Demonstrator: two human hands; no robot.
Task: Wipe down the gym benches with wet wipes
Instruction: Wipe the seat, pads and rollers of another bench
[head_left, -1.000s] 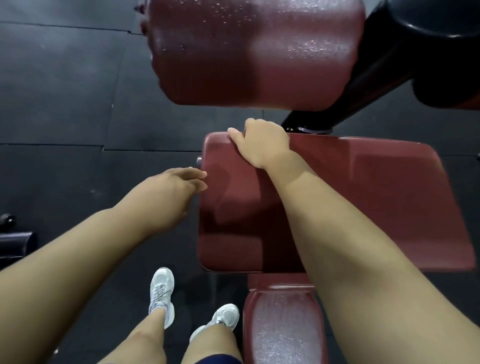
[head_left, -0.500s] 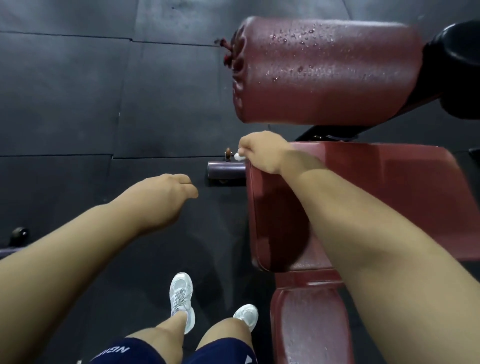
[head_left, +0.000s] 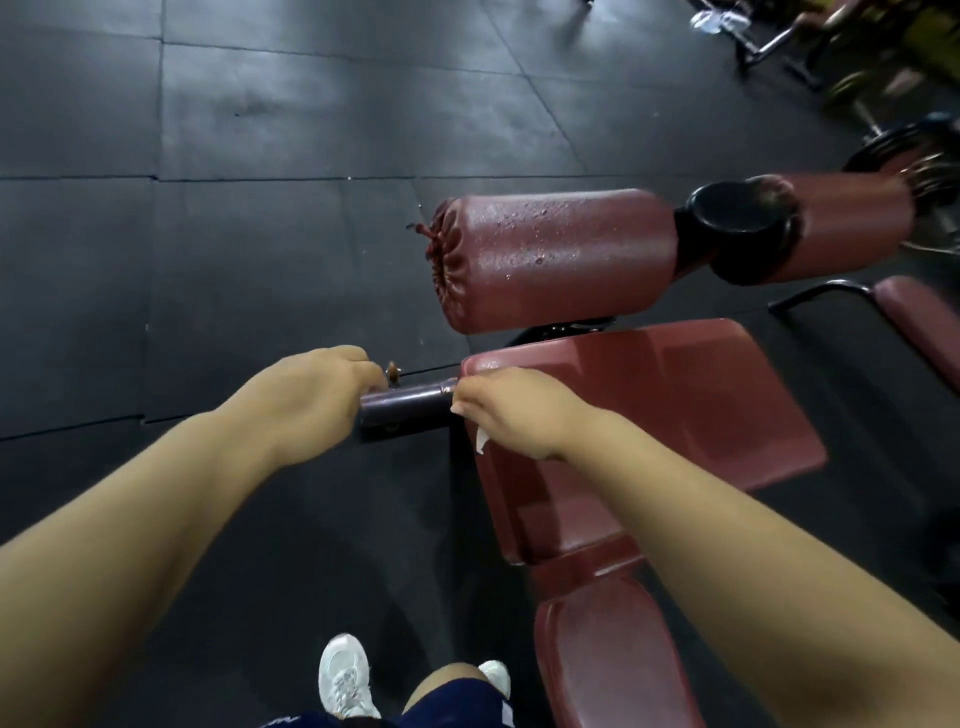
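A dark red padded bench seat (head_left: 691, 410) lies right of centre, with a second red pad (head_left: 608, 654) below it. My right hand (head_left: 511, 410) rests at the seat's left edge and holds a white wet wipe (head_left: 481, 441), of which only a corner shows under the fingers. A dark metal bar (head_left: 408, 402) sticks out left from the seat. My left hand (head_left: 311, 397) curls round the bar's left end. Above the seat hangs a red roller pad (head_left: 556, 257) beaded with water drops.
Black rubber floor tiles (head_left: 234, 234) cover the left and top. A black hub (head_left: 737, 234) joins a second red roller (head_left: 852, 223) on the right. Another red pad (head_left: 924, 327) and weight plates (head_left: 904, 150) stand at the far right. My white shoes (head_left: 345, 675) are below.
My left hand has moved right and taken hold of the bar's end. My right hand has slid down the seat's left edge with the wipe. The view has pulled back and turned.
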